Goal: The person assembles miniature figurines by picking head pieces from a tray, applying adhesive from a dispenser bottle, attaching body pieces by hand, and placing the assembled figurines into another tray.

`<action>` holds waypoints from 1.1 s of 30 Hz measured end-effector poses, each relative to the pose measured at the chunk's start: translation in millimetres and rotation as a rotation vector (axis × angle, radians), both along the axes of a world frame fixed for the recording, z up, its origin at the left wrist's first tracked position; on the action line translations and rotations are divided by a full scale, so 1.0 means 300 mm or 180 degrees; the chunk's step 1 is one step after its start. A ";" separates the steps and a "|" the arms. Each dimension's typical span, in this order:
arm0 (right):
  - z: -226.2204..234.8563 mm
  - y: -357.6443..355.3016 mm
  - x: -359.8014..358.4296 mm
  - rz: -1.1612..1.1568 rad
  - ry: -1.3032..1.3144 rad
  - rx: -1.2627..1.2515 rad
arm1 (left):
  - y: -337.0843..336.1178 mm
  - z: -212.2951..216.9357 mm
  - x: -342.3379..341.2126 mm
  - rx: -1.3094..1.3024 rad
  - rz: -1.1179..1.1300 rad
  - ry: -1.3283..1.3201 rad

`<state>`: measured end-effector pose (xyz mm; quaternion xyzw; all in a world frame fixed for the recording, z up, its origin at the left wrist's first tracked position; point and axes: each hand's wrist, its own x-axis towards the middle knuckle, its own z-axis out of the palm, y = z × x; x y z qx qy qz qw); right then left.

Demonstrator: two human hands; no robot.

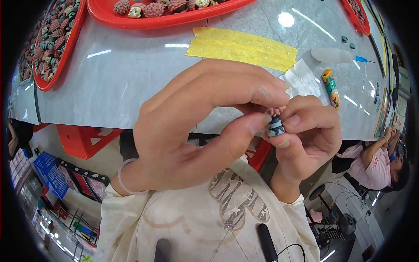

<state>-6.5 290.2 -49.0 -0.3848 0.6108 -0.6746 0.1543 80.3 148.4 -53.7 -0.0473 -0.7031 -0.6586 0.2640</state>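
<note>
Between my two hands, above the table's near edge, is a tiny figurine [276, 127] with a pink spiky top and a blue-grey patterned body. My left hand [196, 118] pinches the pink top between thumb and fingers. The thumb and fingers of my right hand [305, 131] grip the small body from the other side. Most of the pink top is hidden behind my left fingers. Whether top and body are one piece or two pressed together, I cannot tell.
Red trays [174, 22] of small pink and dark pieces stand at the far side and left. Yellow tape [244, 46], white tissue [301, 78], an orange-and-green lighter [331, 88] and a clear bottle [331, 55] with blue needle tip lie beyond my hands. Another person [377, 168] sits at right.
</note>
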 end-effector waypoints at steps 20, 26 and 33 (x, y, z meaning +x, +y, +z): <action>0.025 0.007 0.022 -0.0213 -0.0287 0.0222 | -0.426 0.123 0.170 -0.2219 0.2653 -0.0686; 0.019 0.010 0.021 -0.0313 -0.0434 0.0360 | -0.611 0.126 0.243 -0.4070 0.3140 -0.1324; 0.023 0.019 0.028 -0.0389 -0.0587 0.0500 | -0.705 0.073 0.251 -0.2664 0.3166 -0.1525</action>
